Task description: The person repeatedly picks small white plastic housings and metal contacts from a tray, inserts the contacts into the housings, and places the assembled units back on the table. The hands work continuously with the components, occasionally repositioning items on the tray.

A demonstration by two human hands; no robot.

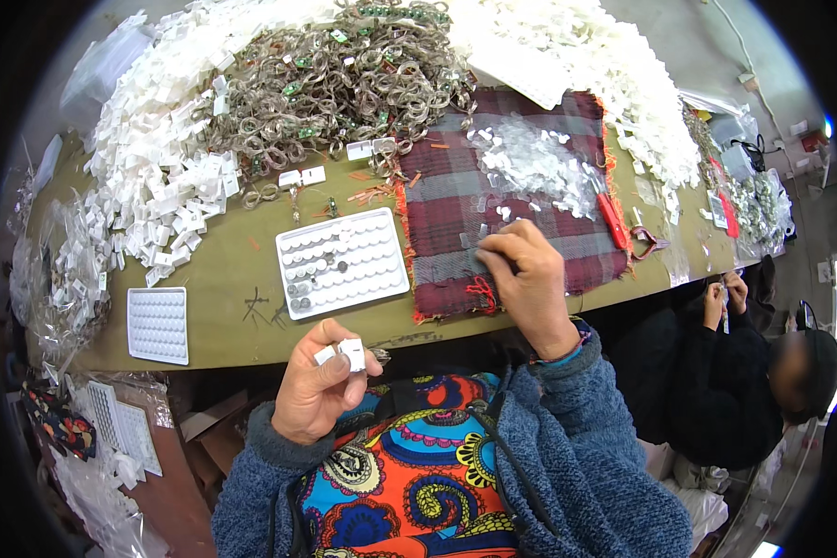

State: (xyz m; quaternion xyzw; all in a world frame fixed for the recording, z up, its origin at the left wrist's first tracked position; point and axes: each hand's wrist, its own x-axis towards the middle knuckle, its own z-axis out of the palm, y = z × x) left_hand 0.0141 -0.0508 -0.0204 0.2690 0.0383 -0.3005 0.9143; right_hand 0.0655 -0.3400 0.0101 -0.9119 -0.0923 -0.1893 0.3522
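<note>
My left hand (318, 386) is raised in front of the table's near edge. Its thumb and fingers are closed on a small white plastic housing (352, 353), and a bit of grey wire shows beyond the fingers. My right hand (532, 279) reaches over the plaid cloth (446, 209), thumb and fingertips pinched together low over it. Whatever lies between those fingertips is too small to make out. Farther back on the cloth is a scatter of small clear and white pieces (535, 167). A white tray (344, 307) with rows of round pockets, some filled with small grey and white parts, sits between my hands.
Coiled grey wires (335, 84) form a large heap at the back, with white housings (163, 186) piled left. Red-handled scissors (612, 219) lie on the cloth's right side. Another pocketed tray (158, 325) rests at the left edge. A co-worker (716, 391) sits at the right.
</note>
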